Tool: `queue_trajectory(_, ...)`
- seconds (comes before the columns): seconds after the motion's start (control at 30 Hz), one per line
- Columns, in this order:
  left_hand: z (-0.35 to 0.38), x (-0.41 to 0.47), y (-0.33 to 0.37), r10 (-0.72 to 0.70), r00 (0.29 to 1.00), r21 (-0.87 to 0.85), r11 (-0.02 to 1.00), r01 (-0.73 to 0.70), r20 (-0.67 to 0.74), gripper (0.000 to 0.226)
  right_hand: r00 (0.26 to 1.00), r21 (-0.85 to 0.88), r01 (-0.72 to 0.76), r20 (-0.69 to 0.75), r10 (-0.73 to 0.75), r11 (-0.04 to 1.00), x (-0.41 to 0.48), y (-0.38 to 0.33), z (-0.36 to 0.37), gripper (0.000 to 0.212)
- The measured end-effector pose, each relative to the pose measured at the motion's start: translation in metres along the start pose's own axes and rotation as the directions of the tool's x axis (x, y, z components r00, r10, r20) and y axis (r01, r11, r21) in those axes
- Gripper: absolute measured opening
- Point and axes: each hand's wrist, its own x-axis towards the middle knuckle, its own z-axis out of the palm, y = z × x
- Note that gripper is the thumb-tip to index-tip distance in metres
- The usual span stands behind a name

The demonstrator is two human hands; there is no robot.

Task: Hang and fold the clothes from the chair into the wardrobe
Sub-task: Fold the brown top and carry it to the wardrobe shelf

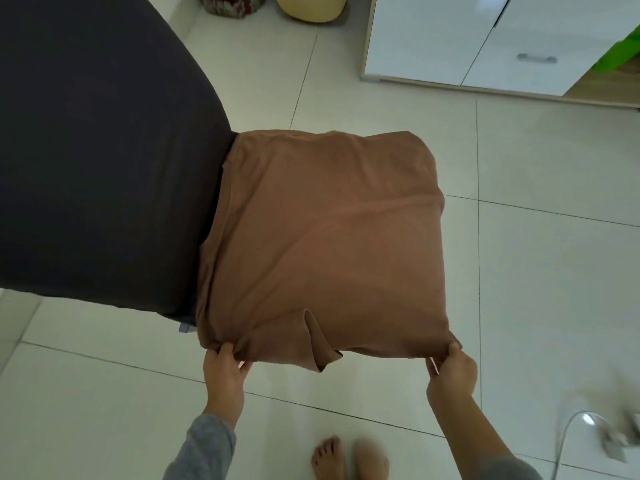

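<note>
A brown garment (322, 237) lies spread flat over the seat of a chair, folded into a rough square, with a small flap of cloth hanging at its near edge. The chair's dark grey back (97, 150) fills the left of the view. My left hand (225, 368) pinches the garment's near left corner. My right hand (452, 368) pinches the near right corner. Both hands hold the near edge just off the seat's front.
A white cabinet (485, 39) with a metal drawer handle stands at the far right on the tiled floor (554, 271). A yellow cushion (311, 8) and a patterned object lie at the far wall. A white cable (568, 431) runs across the floor at the near right. My bare feet show below.
</note>
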Motion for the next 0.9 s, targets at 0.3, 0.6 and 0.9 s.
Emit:
queue_trajectory(0.3, -0.003, -0.021, 0.024, 0.137, 0.976, -0.155, 0.974, -0.163, -0.170, 0.022, 0.999, 0.227, 0.025, 0.023, -0.031, 0.974, -0.016, -0.028, 0.000, 0.031)
queue_trajectory(0.6, 0.047, -0.040, 0.071, 0.258, 0.957, -0.195, 0.940, -0.281, -0.136, 0.014, 0.877, -0.061, 0.381, -0.292, -0.381, 0.923, -0.036, -0.058, 0.016, 0.023)
queue_trajectory(0.9, 0.125, -0.011, 0.122, 0.249, 0.956, -0.209, 0.938, -0.278, -0.153, 0.020, 0.875, -0.164, 0.375, -0.262, -0.406, 0.913, 0.003, -0.118, 0.063, 0.020)
